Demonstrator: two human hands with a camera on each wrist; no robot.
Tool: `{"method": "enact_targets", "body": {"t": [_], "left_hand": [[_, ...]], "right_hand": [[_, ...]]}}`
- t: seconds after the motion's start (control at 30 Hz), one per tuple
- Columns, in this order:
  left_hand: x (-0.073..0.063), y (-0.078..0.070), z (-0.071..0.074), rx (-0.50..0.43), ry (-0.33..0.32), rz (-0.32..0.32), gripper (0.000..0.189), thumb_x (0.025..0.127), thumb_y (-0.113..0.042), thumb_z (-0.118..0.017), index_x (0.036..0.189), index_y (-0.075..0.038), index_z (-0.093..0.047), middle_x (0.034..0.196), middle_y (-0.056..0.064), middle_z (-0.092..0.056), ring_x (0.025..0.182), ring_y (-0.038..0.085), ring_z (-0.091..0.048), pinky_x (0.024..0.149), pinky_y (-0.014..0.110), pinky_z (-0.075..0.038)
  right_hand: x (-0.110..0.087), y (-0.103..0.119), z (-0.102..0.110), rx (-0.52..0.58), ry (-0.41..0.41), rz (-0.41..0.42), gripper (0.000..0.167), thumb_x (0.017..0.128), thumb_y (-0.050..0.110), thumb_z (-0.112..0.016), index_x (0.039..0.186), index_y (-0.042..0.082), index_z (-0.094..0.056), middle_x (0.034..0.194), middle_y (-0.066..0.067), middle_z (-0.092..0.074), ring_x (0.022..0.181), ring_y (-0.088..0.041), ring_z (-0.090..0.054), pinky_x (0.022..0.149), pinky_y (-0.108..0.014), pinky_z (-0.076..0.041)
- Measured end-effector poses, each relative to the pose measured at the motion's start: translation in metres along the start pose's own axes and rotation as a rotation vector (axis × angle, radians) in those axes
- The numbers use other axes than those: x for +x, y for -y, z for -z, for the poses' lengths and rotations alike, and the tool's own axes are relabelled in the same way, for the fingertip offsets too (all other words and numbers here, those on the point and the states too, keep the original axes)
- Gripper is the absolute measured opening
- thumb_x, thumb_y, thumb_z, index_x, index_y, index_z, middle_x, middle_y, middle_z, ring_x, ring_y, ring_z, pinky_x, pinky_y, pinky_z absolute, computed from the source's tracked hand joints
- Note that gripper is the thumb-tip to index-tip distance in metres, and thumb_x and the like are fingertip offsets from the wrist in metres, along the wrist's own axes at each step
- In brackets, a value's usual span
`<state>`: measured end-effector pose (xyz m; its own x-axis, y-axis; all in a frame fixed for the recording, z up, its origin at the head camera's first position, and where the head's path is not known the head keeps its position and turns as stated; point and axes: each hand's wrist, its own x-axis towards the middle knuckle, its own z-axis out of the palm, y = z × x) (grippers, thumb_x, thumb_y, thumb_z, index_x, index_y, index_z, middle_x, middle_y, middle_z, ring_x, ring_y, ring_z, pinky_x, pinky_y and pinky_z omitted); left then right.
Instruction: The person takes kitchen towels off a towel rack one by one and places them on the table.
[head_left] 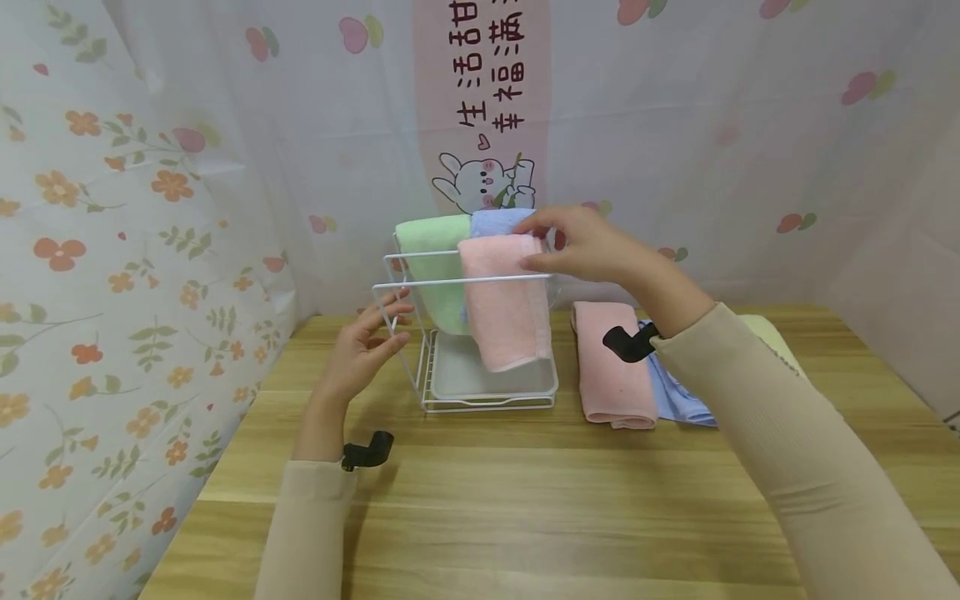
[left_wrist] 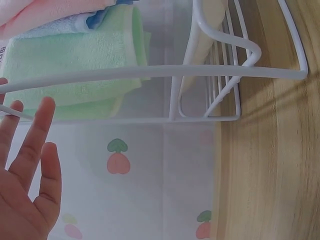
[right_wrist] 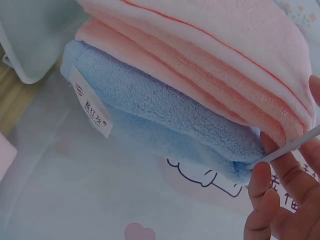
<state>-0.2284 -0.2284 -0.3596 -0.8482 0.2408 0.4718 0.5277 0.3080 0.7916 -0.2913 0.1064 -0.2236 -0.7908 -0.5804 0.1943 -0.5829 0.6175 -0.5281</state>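
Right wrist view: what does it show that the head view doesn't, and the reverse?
Only the right wrist view shows the white printed tag on the blue towel and the red line along the pink towel beside it.

Only the head view shows the left hand, the green towel hanging on the rack, and the yellow towel on the right.

Both show the right hand, those blue and pink towels, and part of the white tray.
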Motion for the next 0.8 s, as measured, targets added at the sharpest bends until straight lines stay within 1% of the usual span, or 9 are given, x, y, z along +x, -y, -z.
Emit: {"method": "enact_targets", "body": {"t": [0.07, 0.1, 0.13, 0.23, 0.33, 0.4, 0.5, 0.6, 0.8], "left_hand": [[0.001, 0.000, -0.001, 0.002, 0.004, 0.010, 0.036, 0.094, -0.001, -0.064, 0.130, 0.003, -0.059, 0.156, 0.010, -0.042, 0.128, 0.020, -0.054, 0.086, 0.019, -0.054], [0.001, -0.001, -0.001, -0.002, 0.006, 0.014, 0.036, 0.095, -0.001, -0.064, 0.130, 0.002, -0.060, 0.156, 0.010, -0.043, 0.131, 0.020, -0.052, 0.087, 0.019, -0.054], [0.002, -0.001, -0.002, -0.006, 0.008, 0.015, 0.035, 0.095, -0.001, -0.064, 0.129, 0.001, -0.060, 0.156, 0.010, -0.043, 0.133, 0.025, -0.050, 0.087, 0.019, -0.054], [0.002, -0.001, -0.002, -0.012, 0.010, 0.014, 0.033, 0.094, -0.001, -0.064, 0.128, 0.001, -0.061, 0.156, 0.012, -0.042, 0.142, 0.031, -0.041, 0.087, 0.018, -0.053], [0.001, -0.001, -0.002, -0.004, 0.006, 0.016, 0.034, 0.094, 0.000, -0.064, 0.128, 0.002, -0.060, 0.156, 0.015, -0.042, 0.147, 0.032, -0.033, 0.087, 0.017, -0.052], [0.001, -0.002, -0.002, 0.011, 0.003, 0.025, 0.035, 0.094, -0.001, -0.064, 0.129, 0.000, -0.061, 0.156, 0.015, -0.042, 0.149, 0.028, -0.032, 0.087, 0.017, -0.051], [0.001, -0.001, -0.002, 0.029, 0.003, 0.036, 0.036, 0.094, -0.002, -0.065, 0.130, 0.001, -0.060, 0.156, 0.014, -0.042, 0.149, 0.024, -0.032, 0.088, 0.020, -0.049], [0.001, 0.000, -0.001, 0.040, 0.000, 0.036, 0.035, 0.094, -0.001, -0.065, 0.129, 0.003, -0.059, 0.155, 0.015, -0.042, 0.147, 0.025, -0.033, 0.088, 0.022, -0.049], [0.001, 0.000, -0.001, 0.060, -0.013, 0.025, 0.035, 0.093, 0.000, -0.065, 0.127, 0.004, -0.060, 0.154, 0.016, -0.044, 0.145, 0.027, -0.037, 0.088, 0.026, -0.050]], "right_hand": [[0.000, 0.000, -0.001, 0.000, -0.006, -0.001, 0.043, 0.091, 0.020, -0.072, 0.130, 0.007, -0.062, 0.110, -0.012, -0.059, 0.095, -0.028, -0.049, 0.076, -0.035, -0.042], [0.000, 0.000, -0.001, -0.003, -0.010, -0.001, 0.042, 0.091, 0.018, -0.072, 0.130, 0.006, -0.062, 0.109, -0.012, -0.058, 0.093, -0.028, -0.049, 0.075, -0.034, -0.041], [0.000, 0.000, -0.001, -0.005, -0.014, 0.000, 0.041, 0.091, 0.017, -0.072, 0.129, 0.005, -0.063, 0.108, -0.013, -0.058, 0.092, -0.027, -0.048, 0.075, -0.034, -0.041], [0.002, 0.000, -0.003, 0.000, -0.026, -0.003, 0.038, 0.091, 0.013, -0.070, 0.127, 0.002, -0.063, 0.104, -0.014, -0.058, 0.089, -0.028, -0.048, 0.074, -0.033, -0.039], [0.003, 0.000, -0.006, 0.023, -0.066, -0.012, 0.031, 0.091, 0.012, -0.071, 0.119, 0.000, -0.066, 0.099, -0.013, -0.057, 0.087, -0.027, -0.047, 0.072, -0.032, -0.037], [0.003, 0.000, -0.009, 0.047, -0.114, -0.014, 0.027, 0.089, 0.010, -0.073, 0.113, 0.000, -0.069, 0.096, -0.012, -0.058, 0.084, -0.027, -0.046, 0.070, -0.031, -0.036], [0.002, -0.001, -0.012, 0.067, -0.192, 0.014, 0.021, 0.087, 0.008, -0.075, 0.106, -0.001, -0.072, 0.091, -0.011, -0.058, 0.080, -0.025, -0.045, 0.066, -0.028, -0.034], [0.001, -0.001, -0.015, 0.058, -0.251, 0.062, 0.018, 0.086, 0.006, -0.075, 0.102, -0.001, -0.073, 0.086, -0.011, -0.059, 0.075, -0.023, -0.045, 0.063, -0.025, -0.034], [0.001, -0.002, -0.017, 0.041, -0.287, 0.127, 0.014, 0.088, 0.005, -0.073, 0.100, -0.001, -0.073, 0.084, -0.011, -0.059, 0.076, -0.022, -0.046, 0.062, -0.023, -0.034]]}}
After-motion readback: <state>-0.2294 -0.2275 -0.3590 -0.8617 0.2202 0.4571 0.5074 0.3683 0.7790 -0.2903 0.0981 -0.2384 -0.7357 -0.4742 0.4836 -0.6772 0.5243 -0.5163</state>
